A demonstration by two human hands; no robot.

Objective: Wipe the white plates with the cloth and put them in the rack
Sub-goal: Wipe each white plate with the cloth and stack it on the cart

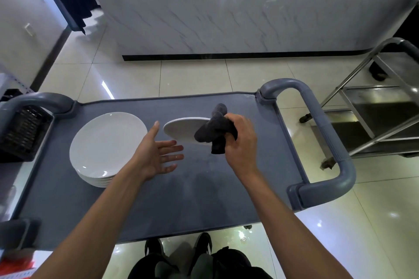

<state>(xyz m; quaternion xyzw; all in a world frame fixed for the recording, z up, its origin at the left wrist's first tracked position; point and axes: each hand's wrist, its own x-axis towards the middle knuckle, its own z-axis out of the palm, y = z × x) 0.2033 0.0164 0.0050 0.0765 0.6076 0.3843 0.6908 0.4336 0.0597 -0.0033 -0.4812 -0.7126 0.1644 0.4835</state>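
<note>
**A:** Two hands in frame, both arms reaching forward from the bottom edge. Status?

**B:** Right hand (240, 140) is curled round a dark grey cloth (215, 130) and the rim of one white plate (181, 129). Plate is lifted off the worktop (204, 188), tilted, cloth draped over its right side. Can't tell exactly how the fingers sit under the cloth.

**A:** Left?

**B:** Left hand (158, 154) is spread, palm facing right, fingers straight, thumb up. It sits just beside the held plate's left edge, holding nothing. Contact with the plate: can't tell.

**A:** Other plates?

**B:** Stack of white plates (106, 145) on the worktop's left side, near the left wrist.

**A:** Rack?

**B:** Black plastic crate (22, 131) at the far left edge, past the cart handle; whether that's the rack, can't say.

**A:** Surface and room?

**B:** Worktop is the grey top of a service cart, with looped grey handles (317, 120) at each end. Glossy pale tile floor (192, 75), marble-look wall panel (226, 7) ahead, stainless steel trolley (374, 102) at right.
</note>
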